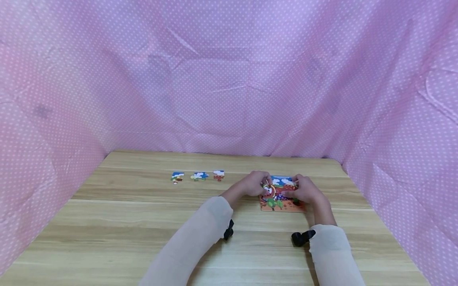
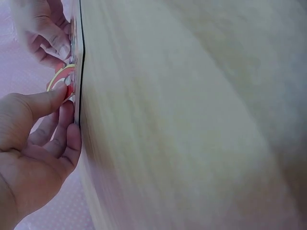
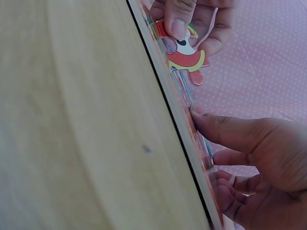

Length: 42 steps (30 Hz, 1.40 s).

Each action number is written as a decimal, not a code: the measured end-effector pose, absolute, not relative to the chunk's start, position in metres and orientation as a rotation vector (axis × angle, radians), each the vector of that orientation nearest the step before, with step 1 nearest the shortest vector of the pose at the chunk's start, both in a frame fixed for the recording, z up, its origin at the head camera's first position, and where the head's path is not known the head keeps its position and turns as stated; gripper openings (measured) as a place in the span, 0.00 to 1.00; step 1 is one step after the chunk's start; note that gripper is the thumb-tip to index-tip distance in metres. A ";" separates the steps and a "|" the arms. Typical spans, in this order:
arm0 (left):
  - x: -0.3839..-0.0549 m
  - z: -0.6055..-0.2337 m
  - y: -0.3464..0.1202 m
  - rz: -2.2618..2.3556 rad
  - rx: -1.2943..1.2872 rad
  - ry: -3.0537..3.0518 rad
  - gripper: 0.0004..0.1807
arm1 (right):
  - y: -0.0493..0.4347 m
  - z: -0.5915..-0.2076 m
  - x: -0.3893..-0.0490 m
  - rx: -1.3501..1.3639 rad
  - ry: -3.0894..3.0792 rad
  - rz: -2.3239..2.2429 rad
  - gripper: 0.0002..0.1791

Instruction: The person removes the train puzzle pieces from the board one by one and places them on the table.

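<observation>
In the head view a jigsaw puzzle (image 1: 280, 205) with a colourful picture lies at the right of the table, both hands over it. My left hand (image 1: 255, 183) pinches a red, white and yellow puzzle piece (image 3: 189, 57) between thumb and fingers, tilted up from the puzzle's surface. My right hand (image 1: 307, 190) rests on the right part of the puzzle, its thumb (image 3: 225, 127) extended and touching the surface. The fingers (image 3: 235, 184) beside it bend toward the board. Whether they pinch a piece there is hard to see.
Three loose pieces lie in a row left of the puzzle: a left piece (image 1: 177, 176), a middle piece (image 1: 199, 176) and a right piece (image 1: 219, 174). Pink dotted cloth (image 1: 229, 99) walls the wooden table (image 1: 143, 222) at the back and sides.
</observation>
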<state>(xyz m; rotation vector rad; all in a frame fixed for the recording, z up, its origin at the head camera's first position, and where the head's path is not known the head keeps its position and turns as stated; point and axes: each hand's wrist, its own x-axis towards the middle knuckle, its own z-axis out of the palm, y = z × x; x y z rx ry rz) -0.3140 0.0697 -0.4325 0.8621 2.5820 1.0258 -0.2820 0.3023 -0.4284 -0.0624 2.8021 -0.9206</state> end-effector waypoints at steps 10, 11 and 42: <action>-0.313 -0.433 0.071 0.926 0.872 2.651 0.11 | 0.303 -0.430 -0.284 -0.065 2.799 -0.924 0.44; -0.312 -0.433 0.071 0.912 0.872 2.660 0.11 | 0.303 -0.431 -0.284 -0.066 2.799 -0.924 0.44; -0.315 -0.432 0.071 1.040 0.774 2.600 0.08 | 0.305 -0.430 -0.284 -0.065 2.777 -0.929 0.42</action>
